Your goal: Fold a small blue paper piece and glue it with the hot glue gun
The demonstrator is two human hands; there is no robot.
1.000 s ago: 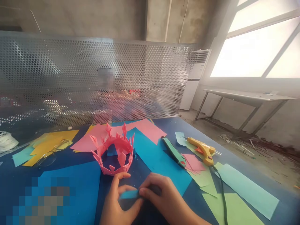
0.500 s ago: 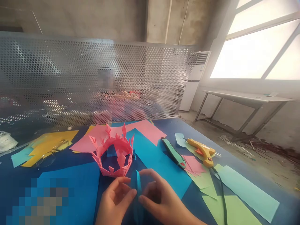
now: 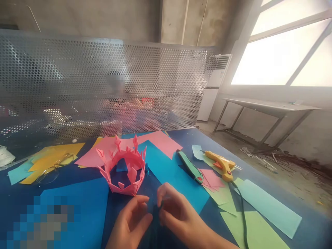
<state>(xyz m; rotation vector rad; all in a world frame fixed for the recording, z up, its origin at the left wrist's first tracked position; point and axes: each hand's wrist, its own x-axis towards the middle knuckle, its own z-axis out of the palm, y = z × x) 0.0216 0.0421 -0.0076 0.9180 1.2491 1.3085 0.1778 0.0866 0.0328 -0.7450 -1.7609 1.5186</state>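
Beyond the blue worktop (image 3: 189,136) stands a perforated screen (image 3: 158,79). I have my left hand (image 3: 131,219) and right hand (image 3: 176,216) close together, fingers curled; I cannot tell whether either pinches anything. Just past the left one, the pink paper crown (image 3: 132,175) rests on its band, presumably to spare its points; the glue gun (image 3: 223,164) lies rightward, probably for easy reach.

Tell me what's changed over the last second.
The blue strip was turned from sideways to upright, and can't be made out clearly now. The left hand and right hand have parted slightly. The pink crown, glue gun and green knife stayed put.
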